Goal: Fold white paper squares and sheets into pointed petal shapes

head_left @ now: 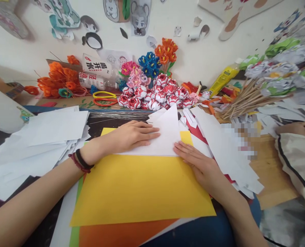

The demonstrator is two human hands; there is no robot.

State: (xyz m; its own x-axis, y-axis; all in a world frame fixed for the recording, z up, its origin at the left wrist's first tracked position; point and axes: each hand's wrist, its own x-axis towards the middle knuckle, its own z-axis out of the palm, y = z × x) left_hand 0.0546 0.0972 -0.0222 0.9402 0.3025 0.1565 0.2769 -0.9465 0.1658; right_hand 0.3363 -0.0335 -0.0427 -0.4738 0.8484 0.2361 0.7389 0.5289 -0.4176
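A folded piece of white paper lies on the upper part of a yellow sheet, one corner pointing away from me. My left hand rests flat on the white paper, palm down, fingers stretched to the right. At the paper's right lower corner, my right hand lies with its fingers extended along the edge. Neither hand grasps anything. Beneath the yellow sheet show an orange sheet and a thin strip of a green sheet.
White paper piles lie at left and right. Behind stand red-and-white paper flowers, orange pipe-cleaner flowers, yellow-handled scissors and a yellow bottle. Wooden sticks lie at right, near another person's hand.
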